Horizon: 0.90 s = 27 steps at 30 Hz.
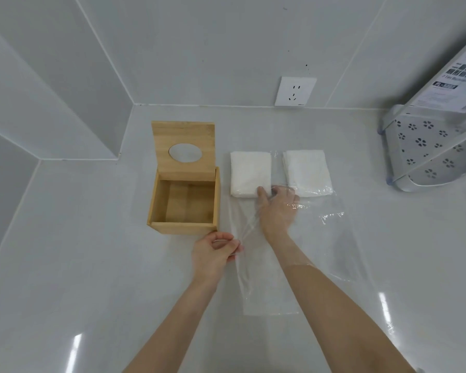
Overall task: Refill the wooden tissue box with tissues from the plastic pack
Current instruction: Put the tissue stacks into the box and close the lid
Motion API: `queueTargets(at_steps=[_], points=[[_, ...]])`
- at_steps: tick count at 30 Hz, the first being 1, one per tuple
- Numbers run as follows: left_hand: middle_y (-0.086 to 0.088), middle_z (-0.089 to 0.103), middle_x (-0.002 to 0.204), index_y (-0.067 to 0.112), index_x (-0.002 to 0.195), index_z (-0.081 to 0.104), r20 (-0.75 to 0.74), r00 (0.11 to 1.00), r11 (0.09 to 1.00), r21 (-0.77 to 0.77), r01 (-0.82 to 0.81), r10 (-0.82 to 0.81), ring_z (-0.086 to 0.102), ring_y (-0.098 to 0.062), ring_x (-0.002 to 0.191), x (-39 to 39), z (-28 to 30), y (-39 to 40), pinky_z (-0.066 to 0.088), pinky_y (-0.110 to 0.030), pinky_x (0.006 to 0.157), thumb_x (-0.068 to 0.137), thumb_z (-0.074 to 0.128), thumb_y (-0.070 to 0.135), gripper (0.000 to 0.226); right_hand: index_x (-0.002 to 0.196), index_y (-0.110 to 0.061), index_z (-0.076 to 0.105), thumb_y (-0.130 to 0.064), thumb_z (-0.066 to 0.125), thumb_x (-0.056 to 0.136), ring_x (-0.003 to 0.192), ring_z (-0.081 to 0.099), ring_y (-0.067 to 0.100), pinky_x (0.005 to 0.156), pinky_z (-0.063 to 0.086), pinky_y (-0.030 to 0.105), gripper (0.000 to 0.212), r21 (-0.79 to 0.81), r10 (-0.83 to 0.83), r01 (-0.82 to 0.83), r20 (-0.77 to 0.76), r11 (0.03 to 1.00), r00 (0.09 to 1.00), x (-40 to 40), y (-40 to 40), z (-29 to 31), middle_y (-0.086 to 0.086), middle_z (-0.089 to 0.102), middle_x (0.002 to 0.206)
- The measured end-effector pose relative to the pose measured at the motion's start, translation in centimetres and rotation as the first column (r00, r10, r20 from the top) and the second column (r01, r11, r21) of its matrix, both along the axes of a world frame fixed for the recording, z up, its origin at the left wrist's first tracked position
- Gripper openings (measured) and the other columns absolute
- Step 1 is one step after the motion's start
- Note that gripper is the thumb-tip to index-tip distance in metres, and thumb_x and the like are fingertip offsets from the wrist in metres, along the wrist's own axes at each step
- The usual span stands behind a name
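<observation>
The wooden tissue box stands on the counter left of centre, empty, its lid with an oval hole tipped up at the back. A clear plastic pack lies flat to its right and holds two white tissue stacks, one on the left and one on the right. My right hand is inside the pack, thumb and fingers closed on the near edge of the left stack. My left hand pinches the pack's open left edge near the box's front corner.
A white perforated metal rack with a printed card leaning on it stands at the right edge. A wall socket sits on the back wall. A raised tiled ledge borders the counter on the left.
</observation>
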<state>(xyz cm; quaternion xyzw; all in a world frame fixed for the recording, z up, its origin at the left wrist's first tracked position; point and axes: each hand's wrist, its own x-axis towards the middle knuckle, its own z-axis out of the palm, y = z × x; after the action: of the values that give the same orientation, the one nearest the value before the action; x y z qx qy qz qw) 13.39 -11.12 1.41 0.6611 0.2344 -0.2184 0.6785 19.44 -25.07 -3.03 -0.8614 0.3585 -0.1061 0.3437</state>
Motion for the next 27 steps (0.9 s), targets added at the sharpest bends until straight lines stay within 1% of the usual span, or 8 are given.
queueTargets(at_steps=[4,7,9,12,15,19,23,27], points=[[-0.004,0.070,0.060,0.006,0.075,0.060,0.004,1.000,1.000,-0.007,-0.004,0.004,0.067,-0.007,0.055,0.0,0.0,0.1,0.055,-0.016,0.055,0.078,0.067,-0.003,0.012,0.092,-0.003,0.060,-0.027,0.064,0.082,0.100,0.049,0.034,0.089,0.029,0.031,0.026,0.114,0.000,-0.009,0.075,0.993,0.997,-0.6,-0.2,0.0,0.016,0.060,0.098],[-0.003,0.070,0.059,0.009,0.073,0.060,0.007,1.000,1.000,-0.009,-0.015,0.015,0.068,-0.013,0.060,0.0,-0.2,0.3,0.054,-0.017,0.055,0.077,0.068,-0.003,0.014,0.101,-0.005,0.056,-0.024,0.060,0.086,0.090,0.055,0.027,0.082,0.041,0.032,0.025,0.366,-0.049,0.002,0.119,0.931,0.992,-1.8,0.2,1.1,0.010,0.060,0.092],[0.001,0.070,0.057,0.009,0.074,0.061,0.008,1.000,1.000,0.005,-0.012,0.012,0.067,-0.017,0.064,0.0,-0.4,0.5,0.055,-0.020,0.060,0.076,0.069,-0.002,0.014,0.106,-0.006,0.057,-0.026,0.057,0.088,0.084,0.057,0.021,0.075,0.039,0.025,0.028,0.429,-0.050,0.002,0.101,0.904,0.994,-2.9,0.2,1.9,0.005,0.062,0.088],[-0.002,0.071,0.059,0.007,0.076,0.061,0.020,1.000,1.000,0.013,0.002,-0.002,0.067,-0.013,0.060,0.0,-0.4,0.7,0.057,-0.021,0.064,0.076,0.069,-0.002,0.013,0.105,-0.009,0.058,-0.024,0.061,0.084,0.083,0.058,0.017,0.069,0.041,0.016,0.026,0.503,-0.095,0.042,0.079,0.863,0.992,-4.8,0.0,2.3,0.004,0.065,0.091],[-0.010,0.068,0.067,0.008,0.075,0.059,0.042,0.999,1.000,0.016,0.015,-0.016,0.067,-0.005,0.052,0.0,-0.4,0.9,0.055,-0.014,0.056,0.078,0.067,-0.003,0.013,0.108,-0.012,0.056,-0.017,0.066,0.080,0.088,0.065,0.024,0.079,0.054,0.037,0.030,0.633,-0.154,0.091,0.045,0.769,0.987,-6.9,-0.2,2.3,0.009,0.069,0.100],[-0.011,0.067,0.071,0.008,0.075,0.059,0.057,0.998,0.998,0.047,0.029,-0.032,0.065,-0.001,0.049,-0.1,-0.5,1.1,0.054,-0.011,0.054,0.078,0.067,-0.003,0.014,0.109,-0.002,0.058,-0.003,0.061,0.082,0.066,0.060,0.014,0.048,0.050,0.016,0.027,0.779,-0.199,0.119,0.008,0.615,0.980,-10.4,-0.6,3.5,0.007,0.064,0.088],[-0.007,0.064,0.069,0.006,0.081,0.059,0.066,0.997,0.998,0.057,0.040,-0.044,0.065,-0.002,0.049,-0.3,-0.8,1.3,0.054,-0.013,0.055,0.078,0.067,-0.004,0.013,0.101,-0.004,0.061,-0.001,0.055,0.082,0.061,0.059,0.022,0.044,0.048,0.020,0.020,0.848,-0.157,0.128,-0.053,0.514,0.986,-14.1,-0.8,3.9,0.010,0.061,0.084],[-0.005,0.065,0.073,0.006,0.090,0.063,0.000,0.996,0.989,0.119,0.093,-0.094,0.062,-0.017,0.063,-1.0,-1.1,1.6,0.053,-0.026,0.064,0.075,0.072,0.004,0.018,0.096,-0.007,0.062,-0.006,0.058,0.082,0.058,0.057,0.023,0.051,0.048,0.026,0.015,0.853,-0.104,0.099,-0.052,0.513,0.993,-15.7,-1.0,3.7,0.012,0.060,0.084]])
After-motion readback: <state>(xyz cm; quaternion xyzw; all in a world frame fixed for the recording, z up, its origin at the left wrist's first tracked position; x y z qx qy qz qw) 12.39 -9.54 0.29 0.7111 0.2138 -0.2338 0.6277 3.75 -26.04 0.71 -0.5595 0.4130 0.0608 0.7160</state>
